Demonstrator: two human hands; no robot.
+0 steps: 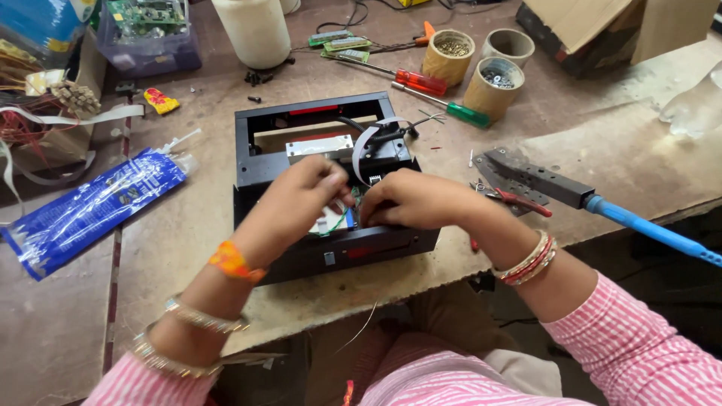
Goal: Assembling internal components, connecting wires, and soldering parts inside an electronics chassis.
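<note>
1. Hands are meeting at the centre of the frame, inside an open black case [316,143] sitting on a worn wooden bench [624,158].
2. The left hand [301,197] is pinching its fingertips together over a small green circuit board [333,219] with thin wires; exactly what it is gripping is hidden, so I cannot tell.
3. The right hand [410,199] is curling its fingers down beside the same board, knuckles up; whether it is grasping anything is not showing.
4. A grey ribbon cable [368,139] is arching over the case just above both hands.
5. Doing this well is likely calling for short, light finger movements, keeping the thin wires from kinking and the ribbon cable from being tugged.
6. Bracing both wrists on the case's front edge is probably steadying the work.
7. Screwdrivers, one red [412,79] and one green [451,110], are lying toward the upper right beside three cardboard tubs [492,86] of small hardware, and a blue plastic packet [90,207] is lying at the left.
</note>
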